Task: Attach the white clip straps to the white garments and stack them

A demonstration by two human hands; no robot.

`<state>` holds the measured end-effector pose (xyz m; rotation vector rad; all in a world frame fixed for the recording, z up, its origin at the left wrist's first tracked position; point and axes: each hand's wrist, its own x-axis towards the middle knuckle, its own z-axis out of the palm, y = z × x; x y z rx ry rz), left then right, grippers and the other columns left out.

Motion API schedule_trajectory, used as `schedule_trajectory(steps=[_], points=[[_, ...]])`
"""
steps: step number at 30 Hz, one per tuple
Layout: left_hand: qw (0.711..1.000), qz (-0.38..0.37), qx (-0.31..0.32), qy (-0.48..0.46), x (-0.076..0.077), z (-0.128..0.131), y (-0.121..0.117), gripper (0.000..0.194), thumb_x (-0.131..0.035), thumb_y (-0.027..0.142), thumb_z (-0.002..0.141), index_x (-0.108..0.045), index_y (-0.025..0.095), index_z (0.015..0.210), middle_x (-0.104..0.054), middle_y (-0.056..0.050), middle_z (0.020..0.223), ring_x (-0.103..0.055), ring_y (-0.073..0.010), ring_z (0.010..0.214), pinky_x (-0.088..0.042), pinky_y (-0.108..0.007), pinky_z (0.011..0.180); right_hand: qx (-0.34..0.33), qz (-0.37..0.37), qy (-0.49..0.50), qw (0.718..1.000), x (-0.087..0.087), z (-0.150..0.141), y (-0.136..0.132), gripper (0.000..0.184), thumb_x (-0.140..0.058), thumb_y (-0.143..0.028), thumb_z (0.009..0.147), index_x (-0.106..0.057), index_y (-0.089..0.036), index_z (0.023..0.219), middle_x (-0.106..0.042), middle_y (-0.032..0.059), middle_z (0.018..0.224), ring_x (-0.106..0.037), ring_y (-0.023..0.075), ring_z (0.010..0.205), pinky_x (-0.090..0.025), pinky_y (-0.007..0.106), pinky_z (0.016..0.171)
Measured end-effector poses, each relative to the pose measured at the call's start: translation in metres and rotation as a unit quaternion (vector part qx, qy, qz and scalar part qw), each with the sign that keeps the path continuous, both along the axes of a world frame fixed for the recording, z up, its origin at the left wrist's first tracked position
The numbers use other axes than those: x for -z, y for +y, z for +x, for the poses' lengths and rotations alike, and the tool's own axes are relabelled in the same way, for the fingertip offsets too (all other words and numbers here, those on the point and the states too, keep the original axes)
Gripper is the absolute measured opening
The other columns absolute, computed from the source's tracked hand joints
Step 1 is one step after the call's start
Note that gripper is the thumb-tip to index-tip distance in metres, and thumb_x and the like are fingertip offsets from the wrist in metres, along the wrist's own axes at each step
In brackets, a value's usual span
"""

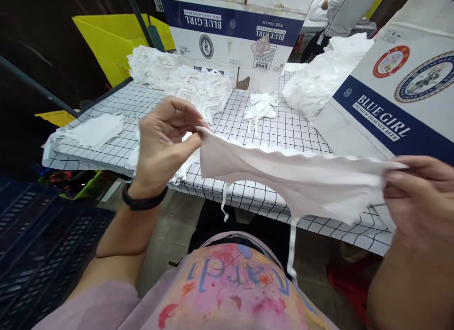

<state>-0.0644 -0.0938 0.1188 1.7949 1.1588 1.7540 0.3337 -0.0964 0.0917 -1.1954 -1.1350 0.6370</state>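
A white piece of fabric with a wavy top edge and two thin hanging straps, looking like a bra or camisole top point(283, 174), is stretched out above the table's front edge. My left hand point(170, 136) pinches its left upper corner between thumb and fingers. At the other end, my right hand point(422, 193) is closed on the right corner, slightly blurred. One strap dangles near the middle, and another hangs down over my shirt. Behind the fabric, a small white garment point(261, 107) with straps lies on the checked table. More white fabric is partly hidden behind my left hand.
Piles of white garments point(198, 86) lie at the back left, with another heap point(319, 79) at the right. Flat white pieces point(94, 130) rest on the left. Printed cartons point(227, 32) stand behind and at right. Blue crates point(42, 245) stand lower left; a person point(349, 11) is farther back.
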Motion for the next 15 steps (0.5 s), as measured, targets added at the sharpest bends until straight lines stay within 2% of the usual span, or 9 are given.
schedule_trajectory(steps=[3,7,11,13,15], points=[[0.996,-0.088,-0.010,-0.004,0.034,-0.004,0.021,0.025,-0.070,0.004,0.071,-0.065,0.019,0.090,-0.071,0.000,0.084,-0.068,-0.0119,0.077,-0.055,-0.024,0.068,-0.028,-0.084,0.066,0.994,0.029,-0.013,0.029,0.024,-0.084,-0.015,0.051,-0.079,-0.018,0.074,-0.068,0.0040,0.070,-0.061,0.0142,0.062,-0.049,0.031,0.061],[0.985,-0.173,0.001,0.004,0.068,-0.009,0.052,0.024,-0.069,0.010,0.067,-0.064,0.018,0.089,-0.069,0.001,0.085,-0.065,-0.0115,0.076,-0.052,-0.022,0.067,-0.048,-0.159,0.085,0.982,0.057,-0.014,0.054,0.025,-0.085,-0.018,0.052,-0.076,-0.016,0.075,-0.069,0.0028,0.070,-0.062,0.0134,0.064,-0.050,0.028,0.061],[0.983,-0.184,-0.013,0.020,0.089,-0.009,0.103,0.024,-0.062,0.007,0.061,-0.062,0.018,0.083,-0.066,0.001,0.079,-0.061,-0.0119,0.073,-0.049,-0.023,0.064,-0.070,-0.163,0.063,0.982,0.082,-0.012,0.103,0.024,-0.081,-0.018,0.057,-0.074,-0.015,0.080,-0.067,0.0007,0.065,-0.058,0.0117,0.059,-0.051,0.029,0.061],[0.981,-0.182,-0.040,0.057,0.102,-0.005,0.135,0.025,-0.059,0.006,0.060,-0.060,0.019,0.082,-0.065,0.001,0.078,-0.060,-0.0130,0.072,-0.050,-0.025,0.066,-0.061,-0.151,0.032,0.986,0.100,-0.014,0.136,0.022,-0.078,-0.018,0.059,-0.073,-0.016,0.080,-0.062,-0.0022,0.059,-0.053,0.0102,0.054,-0.051,0.028,0.059],[0.969,-0.204,-0.073,0.118,0.118,0.003,0.162,0.029,-0.058,0.004,0.060,-0.060,0.019,0.085,-0.066,0.000,0.082,-0.060,-0.0151,0.073,-0.054,-0.030,0.072,-0.043,-0.143,0.006,0.989,0.121,-0.018,0.164,0.025,-0.075,-0.020,0.062,-0.074,-0.017,0.087,-0.066,-0.0010,0.065,-0.058,0.0122,0.058,-0.056,0.031,0.067]])
